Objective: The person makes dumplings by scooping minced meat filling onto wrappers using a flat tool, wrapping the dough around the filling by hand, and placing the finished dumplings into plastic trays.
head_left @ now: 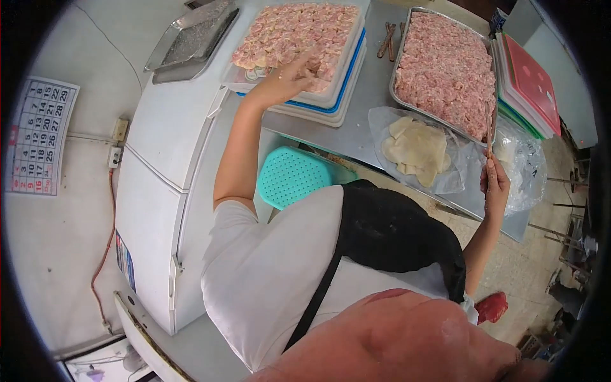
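This looks like a working kitchen, likely a small food business rather than a home. A broad metal tray point(439, 123) heaped with minced meat point(445, 67) sits on a metal worktop point(375, 70), near stacked plastic tubs point(347, 109), a white refrigerator or freezer point(159, 143) and an aproned person.

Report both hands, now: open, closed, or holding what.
Left hand: fingers extended at the pinkish pieces; whether it holds one cannot be told.
Right hand: closed, holding a thin stick-like utensil.
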Available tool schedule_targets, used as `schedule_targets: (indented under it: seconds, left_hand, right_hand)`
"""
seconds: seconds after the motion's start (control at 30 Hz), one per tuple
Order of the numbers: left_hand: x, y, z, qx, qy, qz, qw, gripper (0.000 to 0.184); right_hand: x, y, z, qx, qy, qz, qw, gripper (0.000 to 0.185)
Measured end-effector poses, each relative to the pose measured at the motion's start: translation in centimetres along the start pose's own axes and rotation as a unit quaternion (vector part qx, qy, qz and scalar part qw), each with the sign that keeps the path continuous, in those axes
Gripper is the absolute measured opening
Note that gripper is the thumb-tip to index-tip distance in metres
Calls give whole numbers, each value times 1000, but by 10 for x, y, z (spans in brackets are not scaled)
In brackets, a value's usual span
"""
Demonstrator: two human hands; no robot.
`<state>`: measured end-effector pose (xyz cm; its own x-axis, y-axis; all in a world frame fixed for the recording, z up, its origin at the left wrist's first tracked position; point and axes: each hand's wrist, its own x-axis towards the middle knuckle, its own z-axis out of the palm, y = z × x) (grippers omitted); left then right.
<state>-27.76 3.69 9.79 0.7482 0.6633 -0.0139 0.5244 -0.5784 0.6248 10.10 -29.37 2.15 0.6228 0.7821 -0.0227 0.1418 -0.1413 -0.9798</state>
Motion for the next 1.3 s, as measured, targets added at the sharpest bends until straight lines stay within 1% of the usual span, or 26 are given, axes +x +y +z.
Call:
schedule_targets:
  seconds: [0.03,0.1,0.13,0.23,0.33,0.43,0.53,0.6,0.63,0.67,0.73,0.83,0.93,1.03,1.13,1.23,1.3]
  left_hand:
    - [0,3,0,4,-4,-26,1000,70]
    - [4,-20,9,32,36,-15,999,69]
    - [6,-19,12,47,56,-10,997,68]
    - [4,2,15,85,59,-39,994,67]
    - [2,36,16,36,28,-134,990,65]
    - [-5,40,18,8,70,-103,992,63]
    - [-10,42,20,98,71,-167,978,59]
    - [-13,-1,24,61,153,-125,978,56]
    - [-13,0,26,44,193,-102,975,55]
    - [-14,0,29,40,207,-116,971,55]
    - [-13,41,33,33,233,-142,961,54]
    - [-9,66,45,73,256,-121,956,55]
    - [-2,65,54,95,256,-97,957,55]
    - [5,70,58,60,250,-155,954,54]
    - [21,85,54,106,276,-167,940,53]
    - [38,77,55,145,297,-102,938,55]
    - [47,72,58,164,291,-92,938,56]
  right_hand:
    - [4,1,-6,-1,-8,-2,1000,34]
    - [10,-1,-17,-2,-18,-11,1000,34]
    - [13,-1,-23,-2,-23,-16,1000,34]
    - [21,6,-43,12,-36,-14,999,34]
    - [25,9,-59,14,-54,-5,998,33]
    - [29,17,-73,22,-74,12,997,34]
    - [34,21,-81,13,-94,5,995,34]
    - [38,26,-88,17,-112,14,993,33]
    - [41,28,-91,20,-120,17,992,33]
    - [42,30,-94,18,-126,17,992,33]
    - [44,31,-100,15,-137,17,990,33]
    - [47,39,-114,22,-142,24,989,35]
    - [47,46,-126,24,-134,30,990,36]
    - [47,55,-138,13,-125,30,992,36]
    - [47,63,-149,12,-117,27,993,36]
    - [43,62,-159,26,-112,38,993,37]
    - [41,64,-166,33,-108,46,993,37]
